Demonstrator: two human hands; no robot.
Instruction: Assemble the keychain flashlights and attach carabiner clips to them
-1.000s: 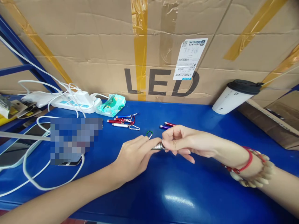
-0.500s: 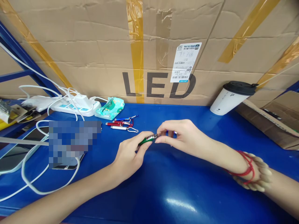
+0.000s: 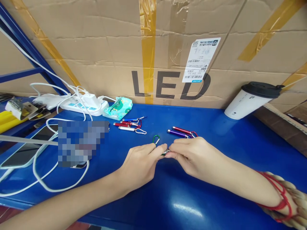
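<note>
Apparently midway — left hand (image 3: 140, 161) grips a green-clipped penlight (image 3: 166, 152), right hand (image 3: 196, 155) pinches its end; silver penlight (image 3: 126, 128) at ten, purple penlight (image 3: 177, 133) at one o'clock — finished or waiting, unclear.

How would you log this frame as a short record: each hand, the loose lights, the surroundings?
Left hand: grips a green keychain penlight, mostly hidden; its green carabiner shows
Right hand: fingertips at that penlight's silver end
Left group: blue penlight, two red penlights, silver penlight
Right pair: red penlight, purple penlight
Surface: blue tabletop
Back left: white power strip, teal soft pack
Back right: black-lidded white cup
Backdrop: cardboard box marked LED
</note>
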